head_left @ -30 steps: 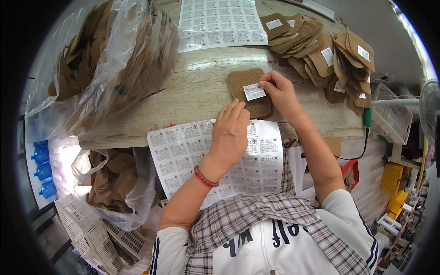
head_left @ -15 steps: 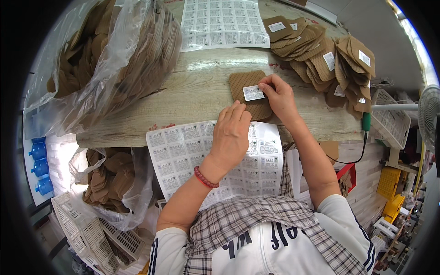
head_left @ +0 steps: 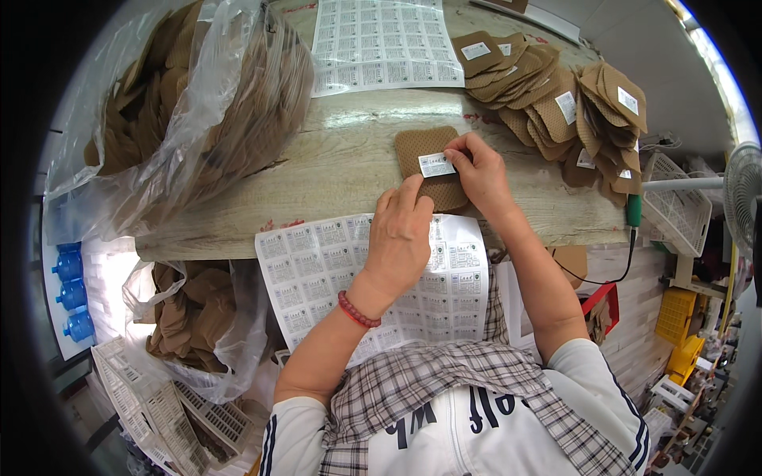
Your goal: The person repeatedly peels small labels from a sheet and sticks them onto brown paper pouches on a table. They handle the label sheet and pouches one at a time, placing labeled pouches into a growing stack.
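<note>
A brown textured pad with rounded corners (head_left: 414,143) lies on the table in front of me. On its middle sits a small white printed label (head_left: 433,165). My right hand (head_left: 481,173) pinches the label's right end between thumb and forefinger. The fingers of my left hand (head_left: 399,242) stretch over the pad's near left side, the forefinger tip by the label's lower left corner. Beneath my left hand a white sheet of printed labels (head_left: 313,266) reaches from the table edge to my lap. The pad's near end is partly hidden by my hands.
A big clear bag of brown pads (head_left: 266,103) fills the table's left; another bag (head_left: 190,317) sits below it. Labelled pads (head_left: 548,103) are heaped at the far right. A second label sheet (head_left: 389,44) lies at the back. A green-handled tool (head_left: 633,211) hangs by the right edge.
My left forefinger has straightened toward the label, apart from the other fingers. My right hand keeps its pinch on the label, which stays in nearly the same place on the pad.
</note>
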Demonstrator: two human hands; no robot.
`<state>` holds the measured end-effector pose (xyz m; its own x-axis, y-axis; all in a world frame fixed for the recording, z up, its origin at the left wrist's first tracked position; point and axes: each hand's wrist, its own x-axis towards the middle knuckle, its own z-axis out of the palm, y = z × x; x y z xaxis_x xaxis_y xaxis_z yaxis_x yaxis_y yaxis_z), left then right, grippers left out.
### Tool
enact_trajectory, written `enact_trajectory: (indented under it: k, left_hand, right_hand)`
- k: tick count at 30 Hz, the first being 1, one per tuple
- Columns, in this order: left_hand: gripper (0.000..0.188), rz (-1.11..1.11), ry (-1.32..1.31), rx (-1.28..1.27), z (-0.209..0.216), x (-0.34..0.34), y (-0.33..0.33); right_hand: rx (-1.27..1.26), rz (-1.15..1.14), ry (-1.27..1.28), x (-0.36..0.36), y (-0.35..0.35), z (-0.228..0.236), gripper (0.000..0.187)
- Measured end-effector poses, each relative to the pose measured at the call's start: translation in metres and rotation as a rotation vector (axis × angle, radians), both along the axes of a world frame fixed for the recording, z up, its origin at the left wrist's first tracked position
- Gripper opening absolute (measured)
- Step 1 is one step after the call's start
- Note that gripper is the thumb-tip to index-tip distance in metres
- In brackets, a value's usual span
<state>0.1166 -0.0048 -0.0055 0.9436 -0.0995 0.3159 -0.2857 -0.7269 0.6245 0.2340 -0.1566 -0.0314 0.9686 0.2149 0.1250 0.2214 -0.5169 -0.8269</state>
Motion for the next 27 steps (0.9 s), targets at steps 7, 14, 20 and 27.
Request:
enact_trajectory:
  k: [7,14,20,27]
  left_hand:
    - [0.006,-0.029,-0.004,0.116,-0.002,0.003,0.0]
    - [0.008,-0.021,0.016,0.207,-0.001,0.002,-0.002]
    - [0.009,-0.03,0.023,0.212,0.0,0.002,-0.003]
    - [0.011,-0.056,0.018,0.239,-0.003,0.004,0.002]
  right_hand:
    - [-0.016,-0.007,-0.024,-0.001,0.001,-0.001,0.011]
    - [-0.14,0.043,-0.224,-0.008,0.003,0.006,0.011]
    - [-0.321,-0.053,-0.374,-0.013,0.005,-0.002,0.025]
    - [-0.192,-0.176,-0.458,-0.014,0.009,-0.016,0.011]
